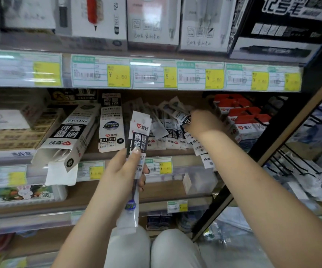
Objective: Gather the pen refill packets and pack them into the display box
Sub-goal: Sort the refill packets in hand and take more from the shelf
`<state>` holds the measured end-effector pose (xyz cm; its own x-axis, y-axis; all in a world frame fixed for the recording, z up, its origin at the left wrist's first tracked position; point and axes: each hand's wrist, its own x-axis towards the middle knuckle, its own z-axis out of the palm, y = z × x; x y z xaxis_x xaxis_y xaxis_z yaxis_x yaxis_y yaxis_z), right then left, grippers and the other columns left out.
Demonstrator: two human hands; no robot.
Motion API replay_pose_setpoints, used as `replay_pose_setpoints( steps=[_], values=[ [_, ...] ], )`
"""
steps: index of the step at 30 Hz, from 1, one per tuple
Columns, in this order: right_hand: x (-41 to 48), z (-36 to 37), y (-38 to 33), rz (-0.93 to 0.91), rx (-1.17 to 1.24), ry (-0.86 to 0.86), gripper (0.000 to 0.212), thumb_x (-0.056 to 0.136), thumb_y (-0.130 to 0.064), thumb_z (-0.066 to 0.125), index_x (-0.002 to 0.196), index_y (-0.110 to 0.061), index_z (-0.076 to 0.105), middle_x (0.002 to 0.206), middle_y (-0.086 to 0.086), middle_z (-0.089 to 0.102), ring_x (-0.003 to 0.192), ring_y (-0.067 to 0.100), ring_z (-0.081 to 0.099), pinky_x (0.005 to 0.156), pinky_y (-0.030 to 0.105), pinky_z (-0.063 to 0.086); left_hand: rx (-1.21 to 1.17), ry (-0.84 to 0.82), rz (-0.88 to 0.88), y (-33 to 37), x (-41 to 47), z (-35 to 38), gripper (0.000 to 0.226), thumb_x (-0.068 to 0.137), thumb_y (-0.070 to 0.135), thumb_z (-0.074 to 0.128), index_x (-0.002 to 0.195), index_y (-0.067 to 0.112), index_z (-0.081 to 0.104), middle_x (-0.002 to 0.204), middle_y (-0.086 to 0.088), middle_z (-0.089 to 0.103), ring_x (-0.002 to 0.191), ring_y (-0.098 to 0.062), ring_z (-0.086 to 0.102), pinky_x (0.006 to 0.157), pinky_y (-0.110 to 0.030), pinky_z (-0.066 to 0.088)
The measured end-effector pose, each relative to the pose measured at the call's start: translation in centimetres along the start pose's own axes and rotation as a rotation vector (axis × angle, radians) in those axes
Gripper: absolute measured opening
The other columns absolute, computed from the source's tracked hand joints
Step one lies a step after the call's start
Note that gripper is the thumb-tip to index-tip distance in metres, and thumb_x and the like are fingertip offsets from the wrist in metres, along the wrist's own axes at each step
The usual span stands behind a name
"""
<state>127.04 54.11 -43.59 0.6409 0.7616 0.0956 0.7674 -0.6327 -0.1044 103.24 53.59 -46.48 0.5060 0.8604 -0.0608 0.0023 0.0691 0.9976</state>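
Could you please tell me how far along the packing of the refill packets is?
Done: a few packets gathered in the left hand. In hand: the right hand reaches into the loose pile. Left: most of that pile, and the open display box awaits packing.

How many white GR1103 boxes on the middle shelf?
2. The tipped box lies at the left, open end toward the camera; the upright box stands just right of it. Others may be hidden behind the loose packets.
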Motion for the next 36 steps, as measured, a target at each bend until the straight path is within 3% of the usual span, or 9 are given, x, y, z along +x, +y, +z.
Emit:
replay_pose_setpoints(
  steps=[6,13,17,20,23,26,29,33,36],
  values=[
    [0.7,-0.1,0.4,-0.027,0.106,0.036,0.033,0.091,-0.016,0.053,0.124,-0.008,0.05,0.112,0.015,0.062,0.1,0.032,0.06,0.079,0.033,0.048,-0.171,-0.021,-0.12,0.7,-0.2,0.3,0.024,0.1,0.014,0.036,0.088,0.01,0.056,0.059,-0.004,0.06,0.044,-0.014,0.049,0.044,-0.027,0.042],
    [0.7,0.2,1.4,0.023,0.222,0.139,0.027,0.092,-0.018,0.053,0.115,-0.003,0.055,0.111,0.016,0.063,0.099,0.031,0.06,0.07,0.027,0.046,-0.139,-0.002,-0.098,0.1,-0.1,-0.1,0.016,0.099,0.018,0.044,0.095,0.015,0.059,0.067,-0.005,0.069,0.05,-0.016,0.06,0.047,-0.03,0.049],
    [-0.3,-1.8,1.2,0.031,0.441,0.199,0.03,0.095,-0.016,0.048,0.122,-0.004,0.055,0.124,0.015,0.059,0.11,0.031,0.056,0.083,0.028,0.044,-0.114,0.017,-0.115,-0.2,-0.2,-0.4,0.015,0.098,0.02,0.046,0.098,0.013,0.059,0.072,-0.006,0.072,0.052,-0.016,0.064,0.047,-0.028,0.05],
    [-2.1,-3.9,1.4,0.007,0.733,0.073,0.037,0.095,-0.016,0.051,0.131,-0.012,0.05,0.13,0.008,0.055,0.115,0.025,0.053,0.084,0.022,0.038,-0.152,-0.012,-0.165,-0.3,0.1,-1.0,0.014,0.098,0.018,0.047,0.099,0.01,0.059,0.071,-0.009,0.071,0.052,-0.018,0.064,0.046,-0.028,0.05],
    [-4.4,-5.4,2.4,-0.184,0.909,-0.265,0.033,0.09,-0.014,0.058,0.123,-0.017,0.056,0.114,0.001,0.064,0.108,0.025,0.059,0.091,0.035,0.045,-0.194,-0.062,-0.213,-0.5,0.0,-1.4,0.014,0.098,0.015,0.047,0.099,0.008,0.059,0.067,-0.013,0.068,0.051,-0.021,0.063,0.046,-0.028,0.051],
    [-5.9,-7.0,3.0,-0.463,0.773,-0.707,0.017,0.088,-0.005,0.057,0.095,-0.016,0.067,0.088,-0.001,0.067,0.083,0.013,0.06,0.081,0.023,0.049,-0.198,-0.099,-0.266,-0.8,0.1,-1.8,0.017,0.097,0.01,0.046,0.101,0.001,0.06,0.065,-0.013,0.068,0.051,-0.021,0.065,0.045,-0.026,0.053],
    [-7.1,-8.4,1.5,-0.644,0.387,-0.91,0.018,0.087,-0.007,0.06,0.085,-0.022,0.07,0.078,-0.006,0.063,0.073,0.003,0.054,0.072,0.017,0.043,-0.149,-0.144,-0.288,-0.7,0.2,-1.8,0.018,0.097,0.004,0.044,0.097,-0.002,0.061,0.062,-0.007,0.069,0.049,-0.012,0.065,0.042,-0.017,0.048],
    [-7.8,-8.2,-1.3,-0.678,-0.118,-0.777,0.015,0.088,-0.019,0.061,0.082,-0.032,0.066,0.086,-0.009,0.067,0.08,0.009,0.057,0.076,0.027,0.044,-0.186,-0.269,-0.324,-0.6,-0.7,-1.3,0.02,0.095,0.009,0.047,0.102,0.007,0.066,0.079,-0.015,0.072,0.06,-0.019,0.067,0.051,-0.023,0.053],
    [-8.0,-7.7,-2.6,-0.646,-0.2,-0.622,0.006,0.086,-0.026,0.062,0.086,-0.023,0.068,0.087,-0.002,0.067,0.077,0.016,0.058,0.066,0.03,0.044,-0.097,-0.309,-0.28,-0.8,-1.3,-0.8,0.026,0.096,0.011,0.045,0.097,0.017,0.07,0.089,-0.013,0.074,0.069,-0.021,0.069,0.059,-0.028,0.055]
  ],
)
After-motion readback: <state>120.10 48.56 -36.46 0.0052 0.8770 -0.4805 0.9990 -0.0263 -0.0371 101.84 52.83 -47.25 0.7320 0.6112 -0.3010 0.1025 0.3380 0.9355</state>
